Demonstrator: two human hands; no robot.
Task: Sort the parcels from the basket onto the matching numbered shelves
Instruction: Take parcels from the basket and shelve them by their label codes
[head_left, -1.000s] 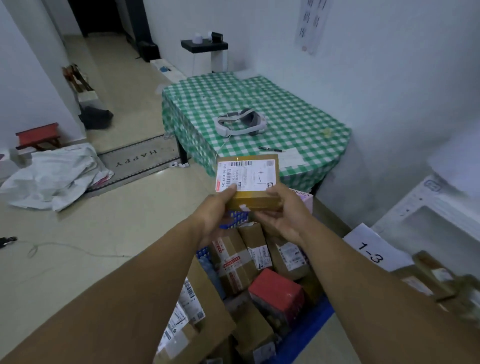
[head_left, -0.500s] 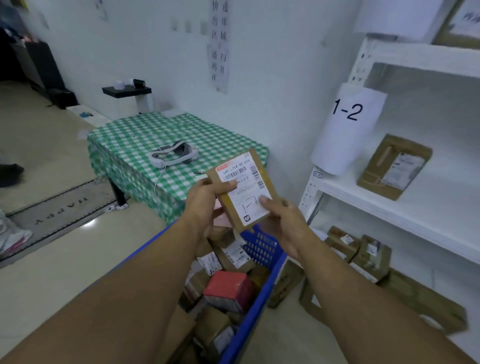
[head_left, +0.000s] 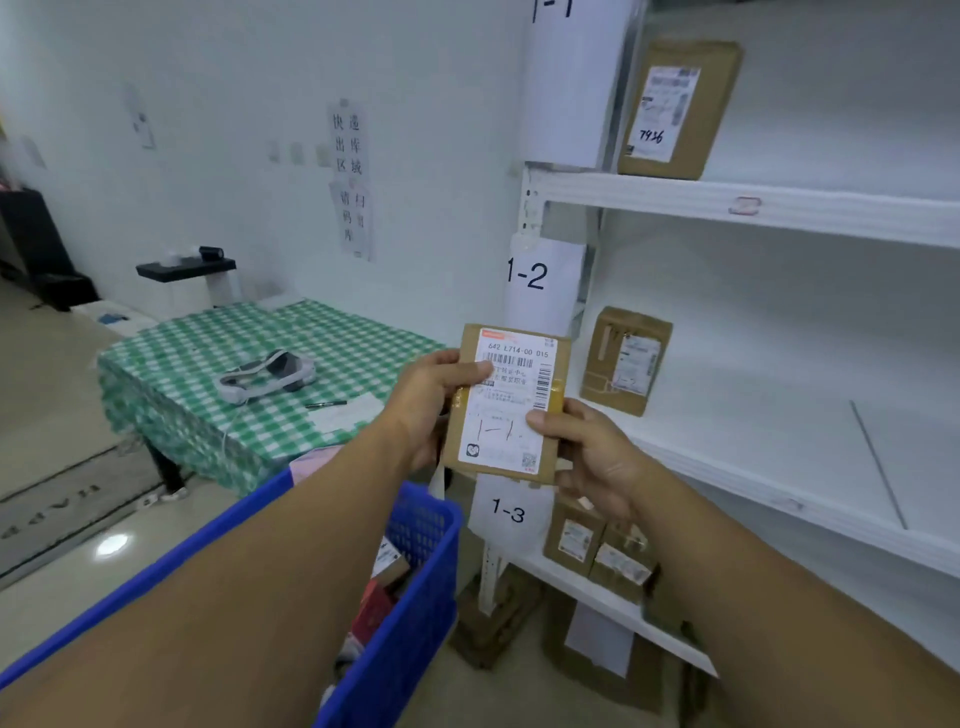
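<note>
We pinch the parcel (head_left: 506, 402) marked 1-1 upright between left hand (head_left: 426, 405) and right hand (head_left: 592, 457), above the blue basket (head_left: 415, 613), beside the white shelves (head_left: 753, 208).

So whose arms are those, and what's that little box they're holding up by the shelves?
Those arms belong to a person who wears a camera on the head, so the picture shows what that person sees, looking forward and down. No robot here, just two bare hands.

The left hand and the right hand hold a small brown parcel together. Its white sticker has "1-1" written on it by hand.

On the right stand white shelves with paper signs: 1-1 at the top, 1-2 in the middle, 1-3 lower down. Each shelf already has a parcel or two.

Below the arms is a blue basket with more parcels. Behind it is a table with a green checked cloth and a headset on it.
</note>
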